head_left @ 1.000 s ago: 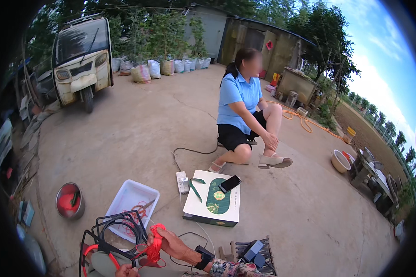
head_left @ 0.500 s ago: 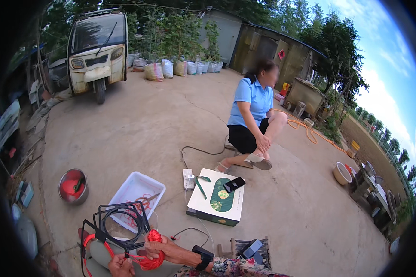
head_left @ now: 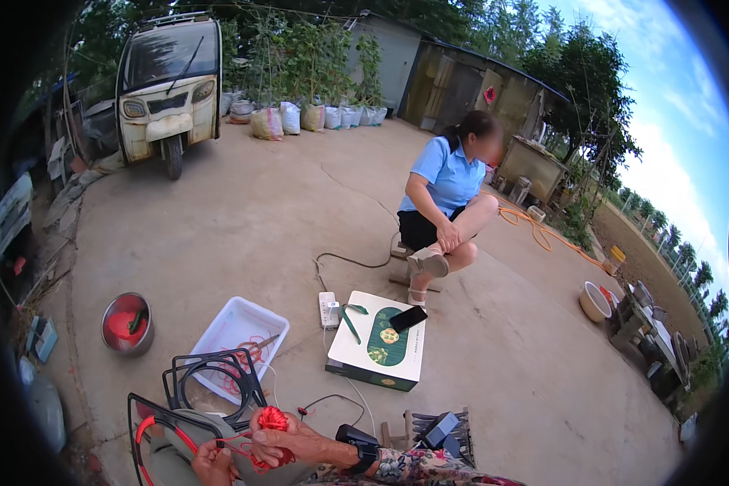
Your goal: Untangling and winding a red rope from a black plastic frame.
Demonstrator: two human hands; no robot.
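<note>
In my right hand (head_left: 296, 441) is a bundle of red cord (head_left: 273, 419), with the fingers wrapped round it. My left hand (head_left: 215, 464) sits beside it, fingers pinched on a strand of the cord (head_left: 233, 440) where it meets a black frame (head_left: 158, 407). Part of that frame is covered in red (head_left: 140, 444), and it rests by my knee. More black looped frames (head_left: 182, 389) lean over the near edge of a white plastic tray (head_left: 219, 328), which holds loose red strands and a pair of scissors (head_left: 263, 343).
A metal bowl (head_left: 142, 344) stands left of the tray. Ahead, a white and green box (head_left: 352, 352) bears a phone (head_left: 408, 319) and green peppers (head_left: 351, 322), beside a power strip (head_left: 329, 310). Beyond it sits a person in a blue shirt (head_left: 449, 174). A small stool (head_left: 462, 433) is at my right.
The black frame with the red part has tilted and shifted left. My hands and the cord bundle have turned slightly. The seated person has lowered their head and moved their legs.
</note>
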